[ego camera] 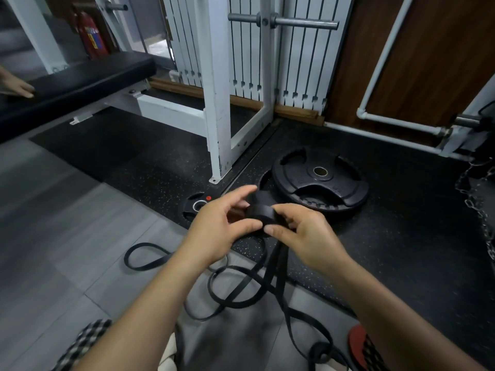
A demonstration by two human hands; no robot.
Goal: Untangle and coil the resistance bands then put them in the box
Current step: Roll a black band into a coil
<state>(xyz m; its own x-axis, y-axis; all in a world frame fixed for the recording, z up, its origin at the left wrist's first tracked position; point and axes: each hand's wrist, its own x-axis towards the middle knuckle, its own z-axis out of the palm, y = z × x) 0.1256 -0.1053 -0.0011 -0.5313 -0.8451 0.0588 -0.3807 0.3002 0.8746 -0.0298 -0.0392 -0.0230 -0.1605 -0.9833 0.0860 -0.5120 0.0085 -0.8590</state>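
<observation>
Black resistance band coil (261, 214) pinched between left hand (217, 228) and right hand (305, 234), loose tail (278, 263) dropping near, to floor (67, 236)

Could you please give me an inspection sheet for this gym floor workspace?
Surface: grey tiles and black rubber mat.
Job's things: band partly coiled, loose loops tangled on the grey tiles; box not seen.
Clutter: large weight plate, small weight plate, chain.
Grips: left hand and right hand both pinch the coil.
Cables: nothing seen.
Surroundings: bench, white rack, fire extinguisher.
</observation>
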